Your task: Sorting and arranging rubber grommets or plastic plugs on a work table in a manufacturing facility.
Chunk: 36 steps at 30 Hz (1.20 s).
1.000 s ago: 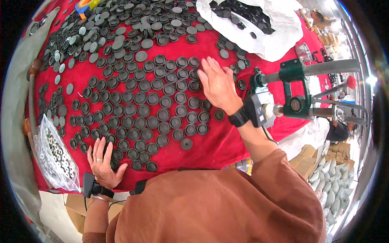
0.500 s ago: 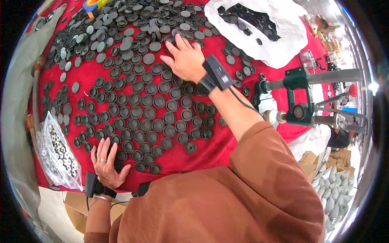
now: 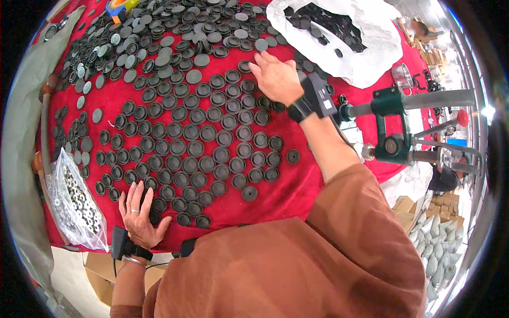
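Many round black caps [image 3: 195, 148] with raised rims lie in rough rows across the red cloth. My left hand [image 3: 142, 216] rests flat at the near left edge of these rows, fingers spread, touching or covering a few caps; it grips nothing that I can see. At the far right of the rows is my right hand [image 3: 277, 77], palm down with fingers outstretched. Its fingertips are close to a flat grey disc [image 3: 261, 44] and a single cap [image 3: 244, 65]. What lies under the right palm is hidden.
A dense heap of caps [image 3: 175, 24] spreads along the far side. A white sack [image 3: 379, 58] of black pieces lies far right, beside a green hand press [image 3: 392, 124]. At left are a clear bag [image 3: 79, 204] of small rings and a yellow-blue tape dispenser [image 3: 117, 7].
My right hand has moved right and slightly nearer, leaving caps in the upper middle uncovered and a strip of bare cloth between rows and heap. My left hand has stayed in place.
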Available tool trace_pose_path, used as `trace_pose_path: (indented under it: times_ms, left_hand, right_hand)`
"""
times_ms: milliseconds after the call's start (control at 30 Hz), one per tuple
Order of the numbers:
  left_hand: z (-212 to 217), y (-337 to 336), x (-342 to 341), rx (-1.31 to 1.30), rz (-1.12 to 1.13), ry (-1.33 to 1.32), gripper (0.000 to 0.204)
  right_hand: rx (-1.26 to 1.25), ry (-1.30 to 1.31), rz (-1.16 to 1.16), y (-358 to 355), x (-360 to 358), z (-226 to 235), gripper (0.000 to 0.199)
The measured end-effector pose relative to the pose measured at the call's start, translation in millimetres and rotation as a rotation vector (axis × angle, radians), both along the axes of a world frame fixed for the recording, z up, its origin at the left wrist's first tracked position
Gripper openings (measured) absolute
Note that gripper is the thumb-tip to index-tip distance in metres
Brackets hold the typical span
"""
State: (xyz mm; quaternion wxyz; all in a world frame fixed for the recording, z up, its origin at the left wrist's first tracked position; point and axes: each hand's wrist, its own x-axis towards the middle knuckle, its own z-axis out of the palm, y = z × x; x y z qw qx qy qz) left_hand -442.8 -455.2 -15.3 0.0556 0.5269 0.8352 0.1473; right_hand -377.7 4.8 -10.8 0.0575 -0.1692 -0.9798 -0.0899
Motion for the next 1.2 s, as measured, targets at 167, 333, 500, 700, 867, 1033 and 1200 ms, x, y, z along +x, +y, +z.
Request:
trace_pose_path:
  times_ms: [167,333,500,700,867,1033,1200]
  left_hand:
    - [2.2,-4.4,1.4,-0.001,0.013,-0.003,0.077]
    - [1.2,-4.4,1.6,0.000,0.010,-0.008,0.075]
    - [1.3,-0.8,-0.5,0.001,0.006,-0.009,0.075]
    - [3.2,-4.2,2.0,-0.016,0.024,-0.008,0.076]
    - [1.6,-1.4,0.1,-0.008,0.017,-0.010,0.076]
    - [3.1,-2.9,0.6,-0.005,0.006,-0.014,0.075]
    - [3.1,-1.7,0.8,-0.010,0.010,-0.016,0.075]
  right_hand:
    - [0.065,0.279,0.204,-21.2,24.9,1.1,0.025]
    - [-0.059,0.094,0.237,-31.6,-31.7,22.1,0.025]
    - [-0.054,0.106,0.195,-41.7,-63.5,-8.1,0.029]
    - [-0.101,0.263,0.256,-45.0,-47.0,0.6,0.030]
    - [0.117,0.021,0.163,-11.7,-65.2,-7.5,0.032]
    - [0.000,0.242,0.137,-17.9,-39.0,-17.1,0.038]
    - [-0.013,-0.036,0.034,11.1,-42.6,-3.4,0.034]
